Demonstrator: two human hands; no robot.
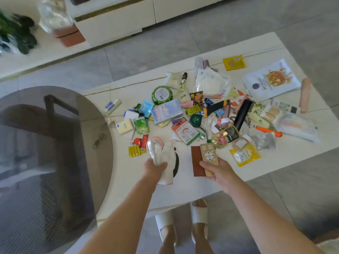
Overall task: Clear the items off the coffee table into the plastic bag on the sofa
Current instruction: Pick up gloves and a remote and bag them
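The white coffee table (128, 167) carries a spread of several small items: packets, tubes, a green round tin (162, 94), a blue pack (166, 111), a black cylinder (242, 114). My left hand (153, 168) grips a bundle of white cloth items (161, 156) above the table's near edge. My right hand (218, 171) holds a gold remote control (209, 155) together with a brown flat card (197, 162). The sofa and the plastic bag are out of view.
A round smoked-glass side table (55, 162) overlaps the coffee table's left end, with a key clip (99, 141) beside it. A white TV cabinet (117, 21) and a plant (16, 32) stand beyond. My slippered feet (181, 222) are on grey floor tiles.
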